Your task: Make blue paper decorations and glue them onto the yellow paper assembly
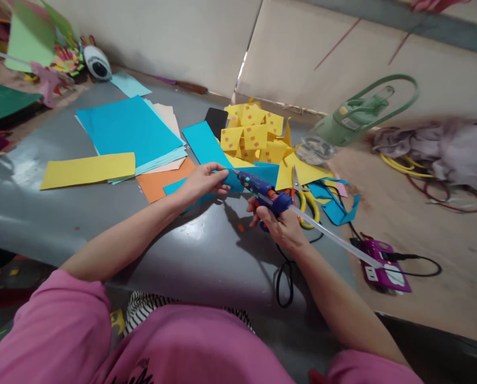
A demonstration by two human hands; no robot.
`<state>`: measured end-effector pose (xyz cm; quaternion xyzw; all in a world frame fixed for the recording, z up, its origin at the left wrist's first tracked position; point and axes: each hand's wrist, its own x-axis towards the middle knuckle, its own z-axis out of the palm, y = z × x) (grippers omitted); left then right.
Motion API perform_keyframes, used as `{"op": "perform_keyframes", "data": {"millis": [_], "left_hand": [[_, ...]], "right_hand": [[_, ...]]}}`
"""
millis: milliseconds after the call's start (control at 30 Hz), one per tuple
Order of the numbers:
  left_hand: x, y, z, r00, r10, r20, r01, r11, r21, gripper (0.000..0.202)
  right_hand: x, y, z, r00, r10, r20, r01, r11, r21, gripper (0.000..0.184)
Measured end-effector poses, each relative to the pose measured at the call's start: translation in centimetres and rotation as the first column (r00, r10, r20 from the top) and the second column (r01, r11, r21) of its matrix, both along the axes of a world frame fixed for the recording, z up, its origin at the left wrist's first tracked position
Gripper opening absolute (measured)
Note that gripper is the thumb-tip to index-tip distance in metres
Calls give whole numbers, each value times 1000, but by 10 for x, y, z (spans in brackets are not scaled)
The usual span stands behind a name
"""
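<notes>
My right hand (276,224) is wrapped round a dark blue glue gun (262,191), with a long clear glue stick (334,237) jutting from its back end. The nozzle points left, close to the fingertips of my left hand (206,181). Those fingers pinch a blue strip of sheet material (258,173), part of which is hidden behind the hand and the gun. Just behind lies another flat blue strip (206,143). Yellow-handled scissors (309,209) rest on the table to the right of the gun, partly covered by my right hand and the glue stick.
Yellow pieces with orange squares (254,133) are heaped at the back beside a black flat object (216,121). Blue sheets (130,130) and a yellow strip (88,169) lie left on the grey table (142,234). Right are a green bottle (346,122) and a purple power strip (384,266) with cables.
</notes>
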<state>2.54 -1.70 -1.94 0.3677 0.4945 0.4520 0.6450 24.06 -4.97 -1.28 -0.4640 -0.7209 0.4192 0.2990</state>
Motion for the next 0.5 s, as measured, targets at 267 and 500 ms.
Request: {"op": "perform_keyframes", "data": {"millis": [267, 500], "left_hand": [[-4, 0, 1, 1000, -2, -22, 2, 1000, 28, 18], [-7, 3, -5, 998, -2, 56, 3, 1000, -19, 7]], "right_hand": [[0, -1, -2, 997, -20, -69, 19, 1000, -23, 67], [0, 2, 0, 999, -17, 31, 17, 1000, 10, 73]]}}
